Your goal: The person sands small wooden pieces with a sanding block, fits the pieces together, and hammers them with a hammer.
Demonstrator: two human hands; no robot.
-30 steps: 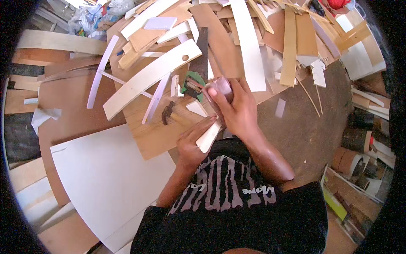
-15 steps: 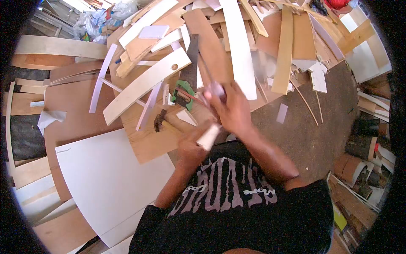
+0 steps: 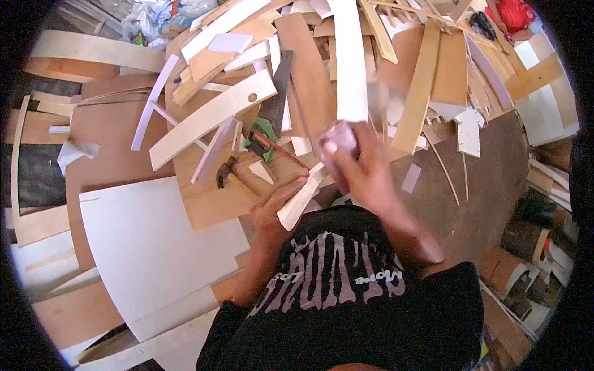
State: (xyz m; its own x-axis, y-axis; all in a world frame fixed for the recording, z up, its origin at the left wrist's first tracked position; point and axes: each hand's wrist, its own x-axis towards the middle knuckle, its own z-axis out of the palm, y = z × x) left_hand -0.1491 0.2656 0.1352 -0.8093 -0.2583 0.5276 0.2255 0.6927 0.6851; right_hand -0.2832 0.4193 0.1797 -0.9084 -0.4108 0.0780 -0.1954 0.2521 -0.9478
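Note:
Held in my left hand point(image 3: 271, 207) is a short pale wood piece point(image 3: 299, 203), narrower toward its upper end and slanting up to the right. My right hand point(image 3: 366, 166) is closed around a pinkish-purple block point(image 3: 341, 140), blurred at its edges, just above and right of the wood piece and apart from it. A handsaw with a green handle point(image 3: 262, 138) lies on the plywood board beyond my hands. A hammer point(image 3: 228, 173) rests left of it, its handle running toward my left hand. A small pale wood offcut point(image 3: 262, 172) sits close by.
Long wood strips and offcuts pile up at the back, among them a white board point(image 3: 351, 68) and a curved plank with a hole point(image 3: 213, 119). A large white sheet point(image 3: 158, 247) lies at left. Brown floor point(image 3: 470, 198) shows at right, with more scraps along the edge.
My right hand has moved to the right with the purple block, away from the wood piece. The wood piece in my left hand shows more fully. The view has shifted slightly.

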